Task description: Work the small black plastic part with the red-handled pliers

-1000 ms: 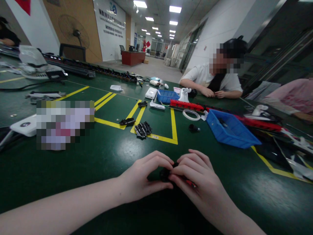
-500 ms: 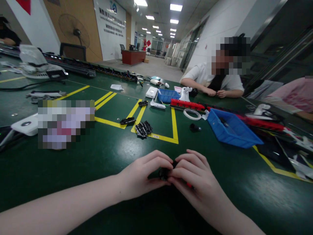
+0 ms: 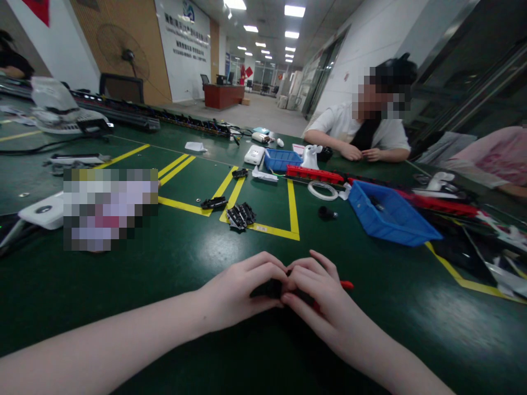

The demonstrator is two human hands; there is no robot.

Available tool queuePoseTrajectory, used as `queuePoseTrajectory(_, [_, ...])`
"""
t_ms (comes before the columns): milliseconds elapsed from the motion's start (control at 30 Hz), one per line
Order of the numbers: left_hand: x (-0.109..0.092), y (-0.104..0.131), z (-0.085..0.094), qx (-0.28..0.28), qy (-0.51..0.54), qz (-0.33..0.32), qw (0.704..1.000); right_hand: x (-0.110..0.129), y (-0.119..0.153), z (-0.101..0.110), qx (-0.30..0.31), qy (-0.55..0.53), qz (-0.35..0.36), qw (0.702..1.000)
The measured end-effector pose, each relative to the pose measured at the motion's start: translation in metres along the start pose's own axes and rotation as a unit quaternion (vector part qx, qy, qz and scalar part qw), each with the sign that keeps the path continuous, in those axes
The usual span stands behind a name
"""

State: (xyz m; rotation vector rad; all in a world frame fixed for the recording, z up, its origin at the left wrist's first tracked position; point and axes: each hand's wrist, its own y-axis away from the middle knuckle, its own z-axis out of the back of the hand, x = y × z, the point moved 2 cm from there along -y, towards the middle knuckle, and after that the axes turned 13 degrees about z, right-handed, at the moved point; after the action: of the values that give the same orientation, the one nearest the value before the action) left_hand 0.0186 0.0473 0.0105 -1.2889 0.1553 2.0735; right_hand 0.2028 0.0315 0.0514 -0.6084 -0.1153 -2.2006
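Observation:
My left hand (image 3: 247, 288) is closed, its fingertips pinching a small black part (image 3: 269, 288) just above the green table. Most of that part is hidden behind the fingers. Against it, touching the left fingertips, my right hand (image 3: 315, 293) is curled round a red-handled tool (image 3: 347, 285). One red end pokes out past the knuckles and a bit of red shows under the palm; the tool's kind cannot be made out. Beyond the hands lie a cluster of black parts (image 3: 241, 215), another black piece (image 3: 214, 203) and a smaller one (image 3: 240, 173).
A blue bin (image 3: 393, 216) with dark items stands to the right, near a dark cylindrical piece (image 3: 327, 213) and a white ring (image 3: 323, 191). Farther back are a small blue tray (image 3: 283, 159) and red strips (image 3: 315, 174). A person (image 3: 358, 131) sits across the table.
My right hand has shifted its grip slightly, with the fingers drawn closer together, and a red end now shows beyond its knuckles. My left hand has barely moved.

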Motion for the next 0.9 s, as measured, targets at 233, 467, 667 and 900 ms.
queuePoseTrajectory(233, [0.009, -0.003, 0.006, 0.015, -0.033, 0.021, 0.999, -0.014, 0.001, 0.012, -0.034, -0.006, 0.005, 0.999])
queuePoseTrajectory(467, [0.007, -0.004, 0.008, -0.006, 0.002, 0.060, 0.998, -0.012, 0.004, 0.004, -0.111, 0.032, 0.043, 0.992])
queuePoseTrajectory(667, [0.002, 0.003, 0.005, -0.056, 0.093, 0.025, 0.994, -0.001, 0.005, 0.012, -0.142, 0.064, 0.078, 0.985])
queuePoseTrajectory(900, [-0.011, 0.014, -0.003, -0.123, 0.143, -0.032, 0.982, 0.023, 0.013, 0.028, -0.173, 0.201, 0.149, 0.953])
